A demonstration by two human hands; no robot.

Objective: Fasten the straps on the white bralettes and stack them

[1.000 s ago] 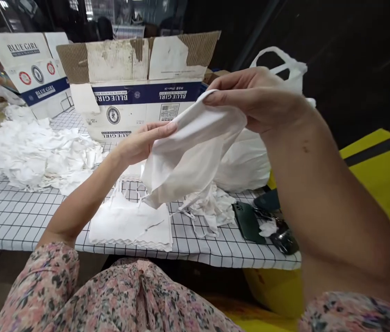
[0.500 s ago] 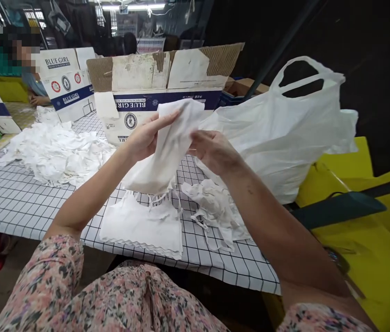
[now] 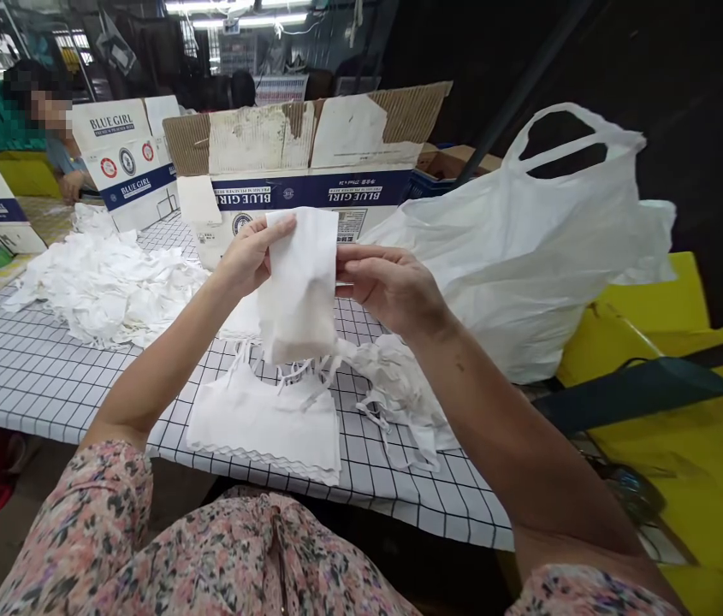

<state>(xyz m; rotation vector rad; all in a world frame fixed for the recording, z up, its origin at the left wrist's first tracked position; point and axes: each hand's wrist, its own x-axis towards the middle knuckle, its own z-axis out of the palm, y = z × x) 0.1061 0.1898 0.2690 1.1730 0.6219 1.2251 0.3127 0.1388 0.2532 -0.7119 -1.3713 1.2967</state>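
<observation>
A white camisole top (image 3: 300,287) hangs folded between my hands above the table. My left hand (image 3: 251,257) grips its upper left edge, thumb on the front face. On its right edge, my right hand (image 3: 393,287) pinches the cloth, fingertips partly hidden behind it. Below lies a flat stack of white camisole tops (image 3: 264,419), thin straps pointing away from me and wavy hems towards me. Right of the stack, under my right forearm, is a loose heap of white strappy garments (image 3: 400,389).
A large pile of white garments (image 3: 110,287) covers the table's left part. Behind stand printed cardboard boxes (image 3: 310,192). A bulging white plastic bag (image 3: 495,265) stands right, beside yellow sheeting (image 3: 708,479). Another person (image 3: 66,162) sits at far left. The checked tablecloth (image 3: 162,385) shows between items.
The camisole top has swung from a slant to hanging nearly upright, lower and further left. My left hand has moved slightly left and down; my right hand stays at its right edge.
</observation>
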